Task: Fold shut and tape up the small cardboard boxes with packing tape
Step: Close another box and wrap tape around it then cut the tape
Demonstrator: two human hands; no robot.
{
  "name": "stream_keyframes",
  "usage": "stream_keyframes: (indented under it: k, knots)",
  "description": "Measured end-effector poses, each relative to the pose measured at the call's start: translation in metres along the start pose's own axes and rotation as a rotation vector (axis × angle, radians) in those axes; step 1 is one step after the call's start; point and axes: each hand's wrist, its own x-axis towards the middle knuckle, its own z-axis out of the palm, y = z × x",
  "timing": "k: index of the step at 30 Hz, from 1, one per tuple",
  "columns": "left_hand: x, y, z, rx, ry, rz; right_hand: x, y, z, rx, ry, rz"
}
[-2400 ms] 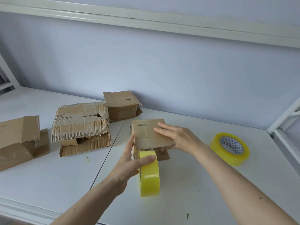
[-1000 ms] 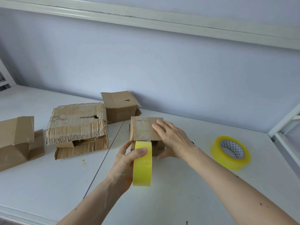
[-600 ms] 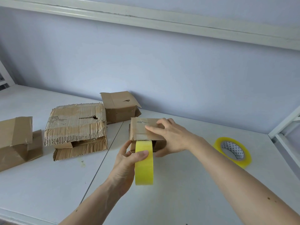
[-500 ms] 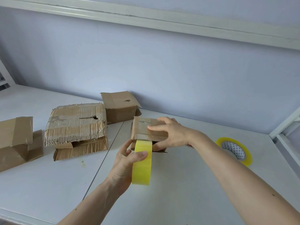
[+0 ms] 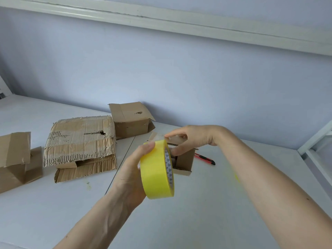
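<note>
At the far left edge of the white table (image 5: 224, 212) sits a cardboard box (image 5: 16, 159) with a flap standing up, partly cut off by the frame. Right of it lies a battered flat box (image 5: 79, 142), its corrugated top torn and a gap open along its near side. Behind that, against the wall, a smaller box (image 5: 131, 121) rests with its flaps loose. The left hand (image 5: 133, 175) grips the yellow tape roll (image 5: 158, 169) above the table, thumb curled over the top of the rim and fingers behind it; the roll stands on edge, its round face and printed core turned to the right, its hole axis running roughly left to right. Just beyond the roll sits the small cardboard box (image 5: 185, 159), its near side open with a flap lying flat on the table. The right hand (image 5: 192, 139) reaches over that box, thumb and fingertips together pinching 1 clear tape end (image 5: 159, 136) drawn from the top of the roll. A red utility knife (image 5: 204, 159) lies just right of the box.
</note>
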Motion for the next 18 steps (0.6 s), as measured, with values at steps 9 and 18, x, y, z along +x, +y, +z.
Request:
stream_keyframes:
  k: [9,18]
  knots:
    - [0.022,0.015,0.018,-0.127,0.114,-0.113,0.018,0.001,0.015,0.195,-0.048,0.234]
    - [0.033,0.007,0.020,0.012,0.068,-0.103,0.033,0.006,0.048,-0.090,0.517,0.229]
